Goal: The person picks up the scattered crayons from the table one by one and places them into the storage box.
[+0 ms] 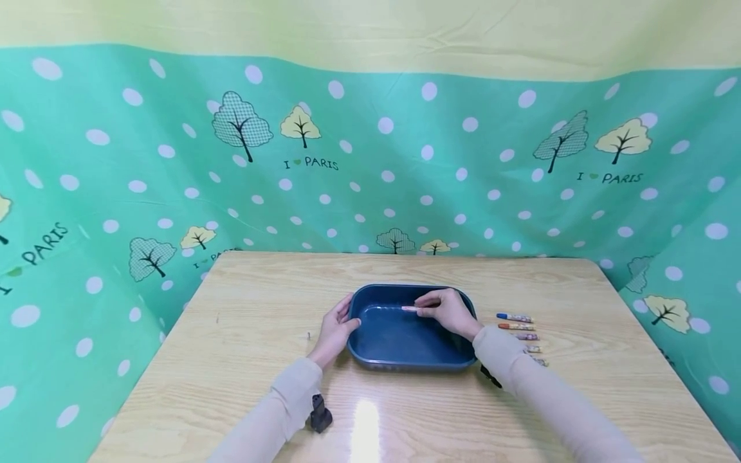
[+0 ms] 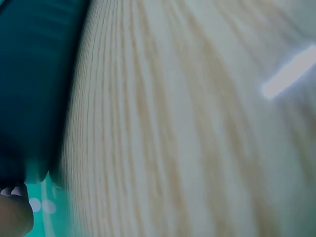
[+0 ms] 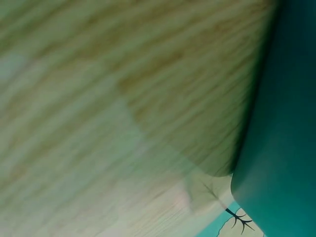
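A dark blue rectangular basin [image 1: 399, 334] with rounded corners sits on the wooden table. My left hand [image 1: 334, 329] grips its left side, thumb over the rim and fingers along the outer wall. Inside the basin, near the back wall, my right hand [image 1: 448, 312] pinches a short pale pink crayon [image 1: 409, 308] by its right end. In the left wrist view the basin's outer wall [image 2: 37, 89] fills the left side, with part of the left hand [image 2: 15, 212] low in the corner. The right wrist view shows the basin wall [image 3: 281, 133] but not the right hand.
Right of the basin several crayons lie in a column, among them a blue one [image 1: 514, 317], an orange one [image 1: 516, 326] and a purple one [image 1: 525, 336]. The right sleeve partly covers the nearest ones. A green patterned curtain [image 1: 359, 161] hangs behind the table [image 1: 260, 302].
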Demonstrator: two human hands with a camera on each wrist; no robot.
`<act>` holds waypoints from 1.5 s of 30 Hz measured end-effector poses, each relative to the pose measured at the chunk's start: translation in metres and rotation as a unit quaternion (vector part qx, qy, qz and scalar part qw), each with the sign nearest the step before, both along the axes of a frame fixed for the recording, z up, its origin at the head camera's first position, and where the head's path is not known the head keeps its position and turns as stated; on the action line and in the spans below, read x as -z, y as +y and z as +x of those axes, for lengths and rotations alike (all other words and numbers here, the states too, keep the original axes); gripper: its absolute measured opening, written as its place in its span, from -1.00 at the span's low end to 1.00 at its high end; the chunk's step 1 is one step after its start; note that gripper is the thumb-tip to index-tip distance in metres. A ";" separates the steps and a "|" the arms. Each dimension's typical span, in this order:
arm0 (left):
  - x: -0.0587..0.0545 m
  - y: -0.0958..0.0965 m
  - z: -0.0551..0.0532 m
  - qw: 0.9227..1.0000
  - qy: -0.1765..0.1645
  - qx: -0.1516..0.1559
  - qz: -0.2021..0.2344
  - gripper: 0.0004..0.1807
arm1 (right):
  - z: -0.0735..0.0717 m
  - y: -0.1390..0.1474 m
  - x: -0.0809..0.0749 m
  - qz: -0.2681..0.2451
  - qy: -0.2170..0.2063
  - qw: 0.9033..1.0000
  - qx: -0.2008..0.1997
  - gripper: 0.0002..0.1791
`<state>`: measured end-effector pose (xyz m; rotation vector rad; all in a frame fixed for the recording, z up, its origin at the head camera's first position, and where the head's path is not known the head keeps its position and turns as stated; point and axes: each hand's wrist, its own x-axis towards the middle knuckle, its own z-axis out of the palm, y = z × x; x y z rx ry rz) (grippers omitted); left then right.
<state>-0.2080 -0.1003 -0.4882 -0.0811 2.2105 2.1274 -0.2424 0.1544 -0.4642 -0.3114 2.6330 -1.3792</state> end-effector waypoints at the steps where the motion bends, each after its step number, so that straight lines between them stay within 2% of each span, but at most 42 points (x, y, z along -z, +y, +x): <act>1: 0.000 0.000 0.000 1.000 -0.001 0.000 0.001 -0.31 | 0.000 0.000 0.000 0.001 -0.002 1.000 0.000 -0.79; 5: 0.000 -0.001 0.000 1.000 -0.003 -0.001 -0.002 -0.32 | 0.000 -0.001 0.001 0.004 -0.008 1.000 -0.006 -0.78; 13: -0.002 0.000 0.000 1.000 -0.001 0.002 0.002 -0.32 | 0.001 0.000 -0.002 0.000 0.007 1.000 -0.027 -0.71; 20: -0.006 0.001 -0.001 1.000 0.010 0.005 0.003 -0.32 | 0.000 0.002 -0.005 -0.016 -0.008 1.000 -0.018 -0.64; 26: -0.007 0.001 -0.002 1.000 0.007 0.005 0.001 -0.32 | 0.000 0.003 -0.008 -0.024 -0.013 1.000 -0.015 -0.65; 31: -0.007 0.000 -0.002 1.000 0.011 0.005 0.006 -0.32 | -0.001 0.002 -0.010 -0.029 -0.001 0.999 -0.019 -0.65; 37: -0.006 -0.001 -0.004 1.000 0.008 -0.001 0.008 -0.32 | 0.000 0.003 -0.014 -0.057 0.003 0.998 -0.005 -0.65; 43: -0.005 -0.002 0.001 1.000 0.005 0.010 0.002 -0.32 | 0.007 0.010 -0.018 -0.058 -0.006 0.998 -0.007 -0.62; 45: -0.012 -0.001 0.006 1.000 0.005 0.013 0.004 -0.32 | 0.010 0.015 -0.023 -0.061 -0.009 0.998 -0.001 -0.62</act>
